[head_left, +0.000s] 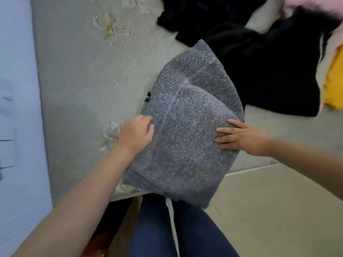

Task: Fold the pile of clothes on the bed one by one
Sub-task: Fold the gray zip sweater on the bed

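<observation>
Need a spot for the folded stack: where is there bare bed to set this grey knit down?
Bare bedspread lies left of the grey knit, between it and the bed's left edge, up to the black clothes. A smaller bare strip sits right of the right hand, below the black pile. The upper right is crowded: black clothes, a yellow garment.

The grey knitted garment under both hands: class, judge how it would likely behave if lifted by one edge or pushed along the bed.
The grey knitted garment would probably droop and unfold if lifted, since its near edge already sags off the bed. Pushed, its coarse knit would likely bunch rather than slide. The left hand and right hand steady its sides.
</observation>
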Demonstrator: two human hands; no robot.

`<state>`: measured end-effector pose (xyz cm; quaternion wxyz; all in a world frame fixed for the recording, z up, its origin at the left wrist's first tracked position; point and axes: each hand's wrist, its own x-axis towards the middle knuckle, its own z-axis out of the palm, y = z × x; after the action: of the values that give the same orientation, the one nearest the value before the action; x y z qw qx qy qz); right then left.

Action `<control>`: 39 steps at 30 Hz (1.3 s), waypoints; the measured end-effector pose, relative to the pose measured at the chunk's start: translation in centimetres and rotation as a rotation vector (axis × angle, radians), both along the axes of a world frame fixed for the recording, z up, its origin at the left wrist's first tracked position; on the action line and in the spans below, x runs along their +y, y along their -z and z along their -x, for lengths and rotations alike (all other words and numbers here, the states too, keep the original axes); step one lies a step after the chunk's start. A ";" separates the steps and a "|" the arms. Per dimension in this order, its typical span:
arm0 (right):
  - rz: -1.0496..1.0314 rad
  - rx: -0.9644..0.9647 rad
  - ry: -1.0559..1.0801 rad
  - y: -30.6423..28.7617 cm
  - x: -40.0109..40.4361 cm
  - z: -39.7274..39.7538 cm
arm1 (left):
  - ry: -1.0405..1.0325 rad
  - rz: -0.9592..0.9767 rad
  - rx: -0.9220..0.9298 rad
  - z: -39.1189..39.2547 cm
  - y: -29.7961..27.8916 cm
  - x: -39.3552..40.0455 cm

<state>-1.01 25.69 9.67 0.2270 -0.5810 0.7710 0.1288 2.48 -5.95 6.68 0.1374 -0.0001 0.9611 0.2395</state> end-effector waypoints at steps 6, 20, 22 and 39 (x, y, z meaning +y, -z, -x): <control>-0.664 0.001 0.661 2.7 5.7 -2.8 | 0.419 0.064 0.064 3.0 1.5 5.4; -0.010 -0.270 1.771 9.1 -22.8 -15.1 | 1.106 0.495 -0.109 9.1 3.6 1.8; -0.074 -0.275 1.833 10.2 -24.4 -14.4 | 1.164 0.557 -0.076 9.4 3.7 1.4; 0.036 -0.210 1.861 10.3 -22.2 -10.4 | 1.264 0.425 0.020 11.5 8.8 -1.7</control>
<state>9.38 3.53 -0.63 0.2981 0.2575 0.9033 -0.1699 -9.00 -7.63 -2.07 0.2393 0.5384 0.8039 -0.0817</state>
